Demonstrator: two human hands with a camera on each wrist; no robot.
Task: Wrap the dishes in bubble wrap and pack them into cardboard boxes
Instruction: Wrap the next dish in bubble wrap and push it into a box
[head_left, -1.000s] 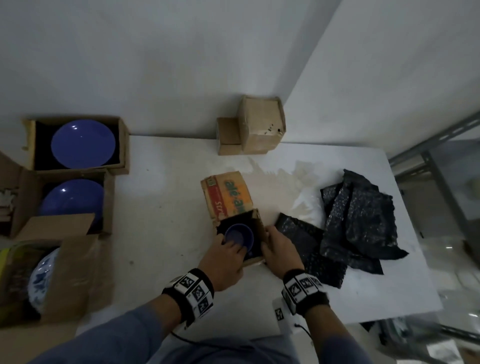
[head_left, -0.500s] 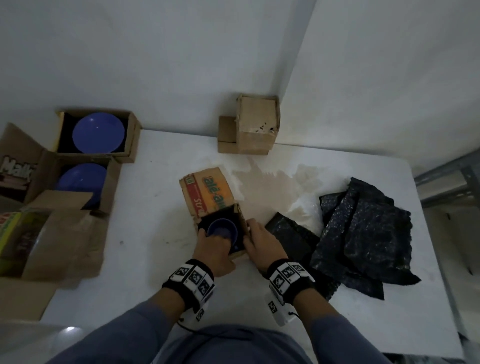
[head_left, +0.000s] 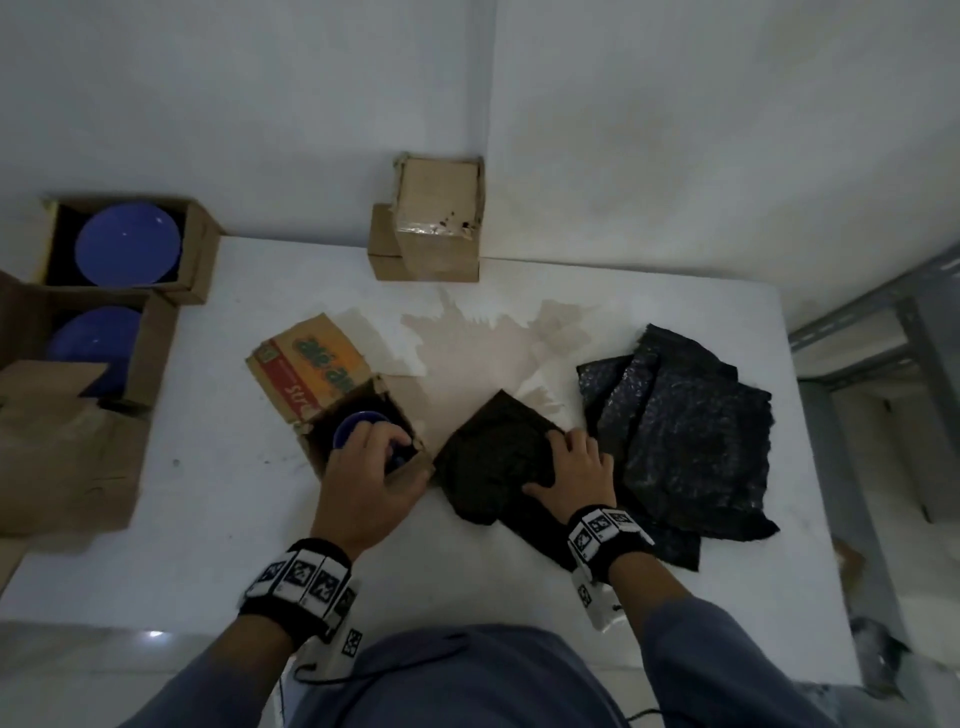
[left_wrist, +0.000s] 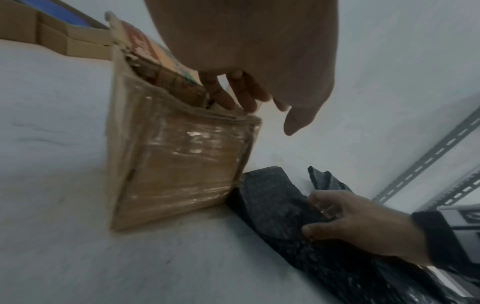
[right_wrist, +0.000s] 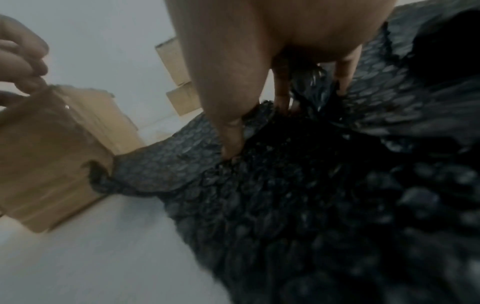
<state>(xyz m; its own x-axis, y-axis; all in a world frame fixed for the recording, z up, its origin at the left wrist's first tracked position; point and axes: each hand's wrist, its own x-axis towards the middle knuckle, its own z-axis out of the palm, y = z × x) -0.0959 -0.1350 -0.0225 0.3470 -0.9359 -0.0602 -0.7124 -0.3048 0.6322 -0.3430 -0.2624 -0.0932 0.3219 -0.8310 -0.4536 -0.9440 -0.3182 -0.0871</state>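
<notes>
Cardboard formed the small open box (head_left: 363, 447) at the table's (head_left: 218, 519) middle, with a blue bowl (head_left: 358, 423) inside it, and the left hand (head_left: 366, 483) reached into it, fingers curled over the bowl's rim. Just right of the box, the right hand (head_left: 571, 467) pressed spread fingers and thumb into a crumpled black bubble wrap sheet (head_left: 498, 457) touching the box's side.

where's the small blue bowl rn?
Head view: the blue bowl sits inside the small open box at table centre, under the left hand, just left of the black bubble wrap the right hand is on.
</notes>
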